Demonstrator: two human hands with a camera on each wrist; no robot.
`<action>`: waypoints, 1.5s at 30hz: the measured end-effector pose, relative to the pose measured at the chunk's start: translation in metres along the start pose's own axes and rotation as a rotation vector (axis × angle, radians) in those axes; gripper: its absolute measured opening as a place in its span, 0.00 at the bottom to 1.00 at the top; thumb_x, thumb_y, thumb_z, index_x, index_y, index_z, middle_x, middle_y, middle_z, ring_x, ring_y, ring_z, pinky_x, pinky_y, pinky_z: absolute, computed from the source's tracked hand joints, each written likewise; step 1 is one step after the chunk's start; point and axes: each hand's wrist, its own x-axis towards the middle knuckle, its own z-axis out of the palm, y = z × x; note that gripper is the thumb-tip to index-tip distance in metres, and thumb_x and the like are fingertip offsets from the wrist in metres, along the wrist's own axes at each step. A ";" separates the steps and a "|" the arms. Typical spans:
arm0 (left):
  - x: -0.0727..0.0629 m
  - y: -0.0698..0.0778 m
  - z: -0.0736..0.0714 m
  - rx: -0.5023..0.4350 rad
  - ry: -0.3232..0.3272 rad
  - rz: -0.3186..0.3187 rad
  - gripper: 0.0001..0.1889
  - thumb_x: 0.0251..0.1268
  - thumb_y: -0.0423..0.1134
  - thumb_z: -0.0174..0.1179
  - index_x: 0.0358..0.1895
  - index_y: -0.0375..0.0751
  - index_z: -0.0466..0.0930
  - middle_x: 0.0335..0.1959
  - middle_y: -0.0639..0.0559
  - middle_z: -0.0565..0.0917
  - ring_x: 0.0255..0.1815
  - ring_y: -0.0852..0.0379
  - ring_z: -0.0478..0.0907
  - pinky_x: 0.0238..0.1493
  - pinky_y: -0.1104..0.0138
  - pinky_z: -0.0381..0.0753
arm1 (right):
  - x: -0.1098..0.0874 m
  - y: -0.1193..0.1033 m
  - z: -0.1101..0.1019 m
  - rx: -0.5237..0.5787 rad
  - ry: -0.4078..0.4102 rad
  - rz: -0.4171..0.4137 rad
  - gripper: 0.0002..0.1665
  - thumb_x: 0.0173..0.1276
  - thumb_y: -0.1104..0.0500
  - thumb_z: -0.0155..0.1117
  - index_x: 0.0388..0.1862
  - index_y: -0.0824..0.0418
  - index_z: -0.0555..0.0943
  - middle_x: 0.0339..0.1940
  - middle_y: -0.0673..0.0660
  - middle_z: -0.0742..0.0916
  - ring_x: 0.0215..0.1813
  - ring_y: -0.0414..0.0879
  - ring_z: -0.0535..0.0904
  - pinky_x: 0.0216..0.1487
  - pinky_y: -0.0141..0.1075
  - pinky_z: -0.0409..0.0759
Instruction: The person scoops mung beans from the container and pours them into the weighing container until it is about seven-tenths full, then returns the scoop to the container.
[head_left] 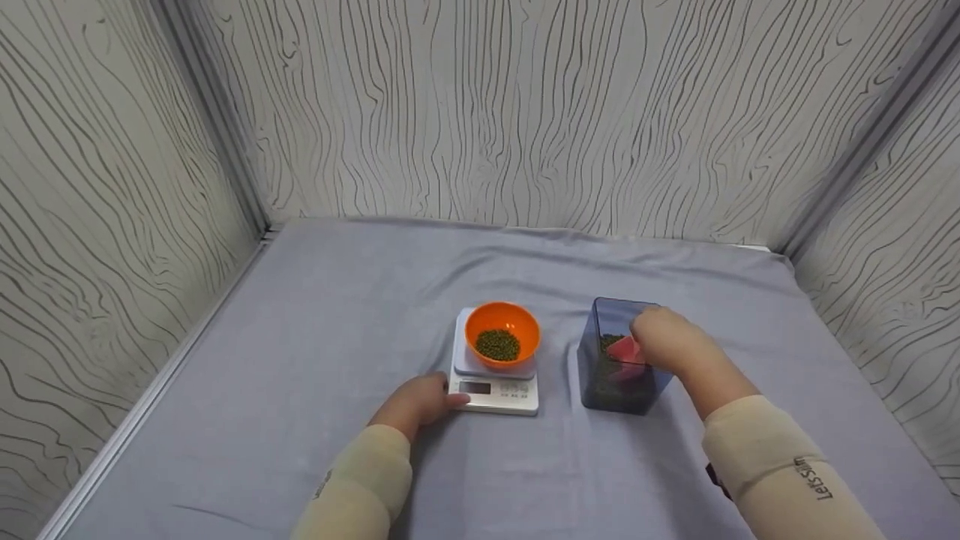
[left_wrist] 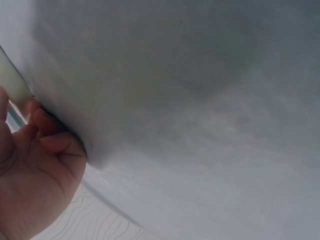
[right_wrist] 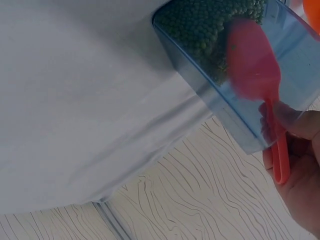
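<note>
My right hand [head_left: 666, 339] grips the handle of a red scoop [right_wrist: 254, 62] inside a clear bluish bin [head_left: 628, 309]. In the right wrist view, the scoop's blade meets the green mung beans [right_wrist: 197, 27], with thumb and fingers wrapped round its handle. My left hand [head_left: 426, 397] holds the front left corner of a white kitchen scale [head_left: 501, 403]; the thumb lies on its front panel. Those fingers look curled at the scale's side in the left wrist view. An orange bowl [head_left: 527, 330] with some mung beans in its bottom stands on the scale's platform.
A grey-lavender cloth [head_left: 337, 300] with wrinkles covers the table. Wood-grain patterned panels [head_left: 480, 112] enclose it at the back and both sides. The bin stands a short way right of the scale.
</note>
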 end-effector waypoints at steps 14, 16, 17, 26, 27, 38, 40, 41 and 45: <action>0.004 0.002 0.002 0.031 0.002 0.002 0.19 0.55 0.55 0.60 0.37 0.42 0.74 0.34 0.47 0.79 0.35 0.50 0.72 0.46 0.55 0.71 | 0.005 0.007 0.019 0.236 0.055 0.038 0.03 0.51 0.69 0.60 0.20 0.65 0.78 0.20 0.54 0.74 0.24 0.47 0.67 0.31 0.43 0.71; 0.003 0.002 0.002 0.022 0.002 -0.001 0.19 0.55 0.55 0.61 0.37 0.42 0.75 0.34 0.47 0.79 0.35 0.50 0.73 0.46 0.55 0.71 | 0.004 0.009 0.020 0.254 0.066 0.032 0.04 0.52 0.69 0.60 0.21 0.64 0.78 0.20 0.54 0.74 0.25 0.46 0.67 0.30 0.42 0.70; 0.003 0.002 0.002 0.017 0.001 -0.001 0.19 0.55 0.55 0.60 0.38 0.42 0.75 0.35 0.46 0.79 0.36 0.50 0.73 0.47 0.55 0.71 | 0.003 0.010 0.020 0.262 0.070 0.030 0.04 0.52 0.69 0.60 0.21 0.64 0.78 0.21 0.54 0.74 0.25 0.46 0.67 0.30 0.42 0.70; 0.002 0.003 0.000 0.020 -0.008 -0.010 0.19 0.55 0.54 0.61 0.38 0.42 0.75 0.35 0.47 0.79 0.36 0.50 0.73 0.47 0.54 0.71 | -0.002 0.020 0.017 0.275 0.137 -0.007 0.05 0.51 0.72 0.59 0.26 0.66 0.80 0.24 0.54 0.76 0.29 0.48 0.71 0.35 0.45 0.72; 0.002 0.003 -0.001 0.023 -0.008 -0.012 0.18 0.55 0.54 0.61 0.38 0.43 0.75 0.35 0.47 0.79 0.35 0.50 0.73 0.46 0.55 0.71 | -0.003 0.021 0.016 0.280 0.152 -0.020 0.05 0.51 0.73 0.59 0.26 0.66 0.80 0.24 0.54 0.76 0.29 0.48 0.71 0.35 0.45 0.72; 0.001 0.003 -0.001 0.028 -0.014 -0.001 0.18 0.56 0.53 0.61 0.39 0.41 0.75 0.35 0.46 0.79 0.35 0.50 0.72 0.46 0.54 0.71 | -0.018 0.039 0.012 0.390 0.146 -0.049 0.04 0.56 0.69 0.62 0.30 0.63 0.81 0.27 0.52 0.77 0.32 0.45 0.71 0.36 0.42 0.72; 0.002 0.003 0.000 0.021 -0.015 -0.009 0.18 0.56 0.52 0.61 0.39 0.41 0.75 0.36 0.46 0.79 0.36 0.50 0.72 0.47 0.54 0.71 | -0.021 0.041 0.012 0.413 0.152 -0.047 0.03 0.56 0.68 0.63 0.31 0.62 0.81 0.28 0.51 0.76 0.32 0.45 0.70 0.35 0.41 0.71; 0.002 0.003 0.000 0.021 -0.015 -0.010 0.18 0.56 0.52 0.61 0.40 0.41 0.76 0.37 0.46 0.79 0.36 0.50 0.72 0.47 0.54 0.71 | -0.022 0.042 0.013 0.425 0.150 -0.043 0.02 0.57 0.67 0.63 0.31 0.62 0.81 0.28 0.51 0.76 0.32 0.45 0.70 0.35 0.41 0.71; 0.003 0.001 0.001 0.023 -0.016 -0.020 0.18 0.56 0.52 0.61 0.40 0.41 0.75 0.36 0.46 0.79 0.36 0.50 0.72 0.48 0.54 0.70 | -0.028 0.048 0.016 0.481 0.155 -0.012 0.02 0.58 0.65 0.64 0.31 0.62 0.81 0.29 0.51 0.76 0.33 0.44 0.70 0.36 0.40 0.72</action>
